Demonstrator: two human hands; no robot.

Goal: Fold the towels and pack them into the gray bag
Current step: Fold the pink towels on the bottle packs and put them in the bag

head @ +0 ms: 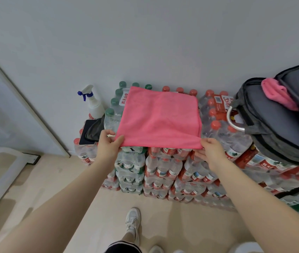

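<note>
While the left hand and right hand each pinch a near corner of the towel spread left of the bag, its soft, light cloth looks best held at corners.

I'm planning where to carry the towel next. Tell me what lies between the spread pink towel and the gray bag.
In the head view, only shrink-wrapped packs of red-capped bottles lie between the pink towel and the gray bag; the bag's metal ring overhangs them.
</note>
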